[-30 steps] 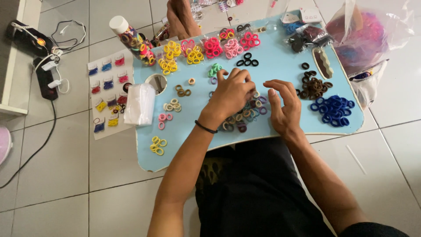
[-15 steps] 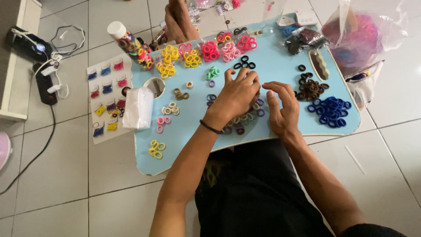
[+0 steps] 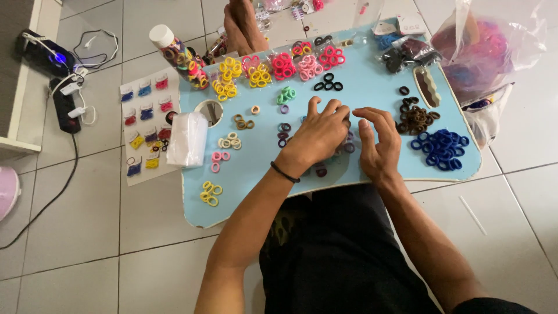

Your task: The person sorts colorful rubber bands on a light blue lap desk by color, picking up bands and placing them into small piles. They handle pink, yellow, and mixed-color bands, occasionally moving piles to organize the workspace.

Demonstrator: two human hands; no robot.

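Hair ties [image 3: 343, 145] in mixed dark colours lay in a small heap near the middle of the light blue surface [image 3: 256, 174], and both hands were over them. My left hand [image 3: 317, 135] lay flat on top of the heap with the fingers spread, palm down, gripping nothing that I could see; a thin black band sat around its wrist. My right hand [image 3: 378, 145] was just beside it, on the right edge of the same heap, with the fingers bent and loose. Whether its fingertips pinched one tie I could not tell, because the hand itself covered them.

Around the heap the ties were sorted by colour. A blue group [image 3: 440, 145] was to the right of my right hand, and a brown group [image 3: 415, 118] lay just above the blue one. Black ties [image 3: 328, 83] lay beyond my left hand, and green ones [image 3: 286, 95] to the left of those. Yellow [image 3: 226, 78] and pink groups [image 3: 283, 65] stood along the far edge. A few yellow ties [image 3: 210, 193] were alone near the front left corner.

A white packet [image 3: 187, 139] rested on the left edge of the surface. A clear plastic bag [image 3: 488, 46] with coloured things inside stood on the floor at the right.
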